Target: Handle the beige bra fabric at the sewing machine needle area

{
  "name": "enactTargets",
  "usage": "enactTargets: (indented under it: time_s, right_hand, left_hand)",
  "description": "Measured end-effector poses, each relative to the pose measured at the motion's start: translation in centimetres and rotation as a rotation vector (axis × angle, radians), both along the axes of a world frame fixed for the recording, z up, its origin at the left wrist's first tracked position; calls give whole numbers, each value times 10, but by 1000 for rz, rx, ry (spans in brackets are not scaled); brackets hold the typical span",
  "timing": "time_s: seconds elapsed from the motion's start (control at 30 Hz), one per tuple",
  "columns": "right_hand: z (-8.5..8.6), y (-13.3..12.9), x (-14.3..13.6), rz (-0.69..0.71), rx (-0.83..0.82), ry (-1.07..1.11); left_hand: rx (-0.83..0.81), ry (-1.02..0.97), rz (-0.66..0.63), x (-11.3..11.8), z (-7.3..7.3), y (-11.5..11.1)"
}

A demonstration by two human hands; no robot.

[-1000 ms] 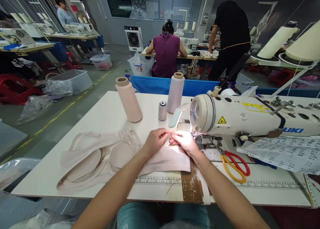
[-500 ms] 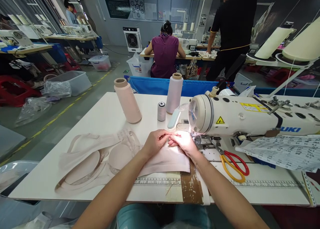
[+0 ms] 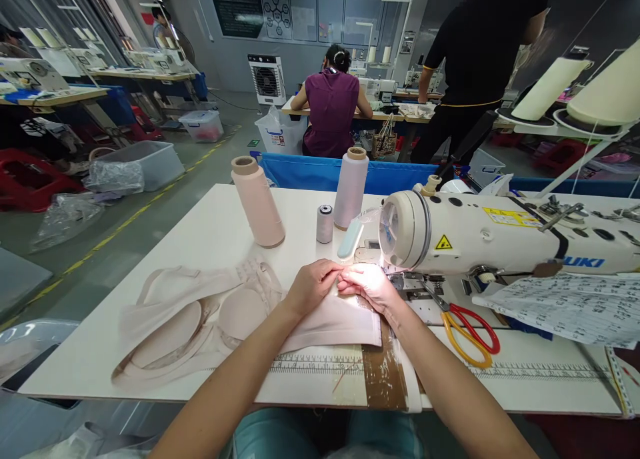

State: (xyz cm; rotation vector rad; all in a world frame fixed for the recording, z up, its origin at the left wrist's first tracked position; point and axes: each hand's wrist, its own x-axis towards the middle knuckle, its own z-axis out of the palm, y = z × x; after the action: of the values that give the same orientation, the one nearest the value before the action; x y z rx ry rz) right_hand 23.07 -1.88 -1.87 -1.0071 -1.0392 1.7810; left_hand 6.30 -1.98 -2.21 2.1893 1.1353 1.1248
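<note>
A pale pink bra [image 3: 245, 315] lies across the white table, its cups to the left and its band reaching right. My left hand [image 3: 314, 285] pinches the upper edge of the band, fingers closed. Close against it, my right hand [image 3: 367, 285] is also closed on the edge, brightly lit by the machine's lamp. The fingertips of both hands meet, and the exact bit of cloth between them is hidden. Just right of my right hand stands the white sewing machine [image 3: 450, 229]. Scissors [image 3: 465, 329] with red and yellow handles lie beside its needle plate.
Two large thread cones, one peach [image 3: 259, 202] and one lilac [image 3: 351, 189], stand behind my hands with a small spool [image 3: 325, 224] between them. A light blue tool [image 3: 351, 239] lies near. Written paper [image 3: 575, 305] rests at right. Co-workers sit and stand beyond the blue cloth [image 3: 345, 172].
My hands stay at the same spot on the bra, with hardly any movement. The view has shifted slightly. In the background, the standing person in black has moved an arm and shifted a little right.
</note>
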Motion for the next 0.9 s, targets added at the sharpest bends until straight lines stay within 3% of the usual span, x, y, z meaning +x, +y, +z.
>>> enactTargets:
  time_s: [0.43, 0.73, 0.9]
  right_hand:
    - [-3, 1, -3, -53, 40, -73]
    - [-1, -2, -7, -102, 110, -164]
    - [-2, -1, -8, -140, 185, -218]
  left_hand:
    - [-164, -79, -2, -1, -9, 2]
    - [-387, -203, -26, 1, 0, 0]
    - [-498, -238, 22, 2, 6, -1]
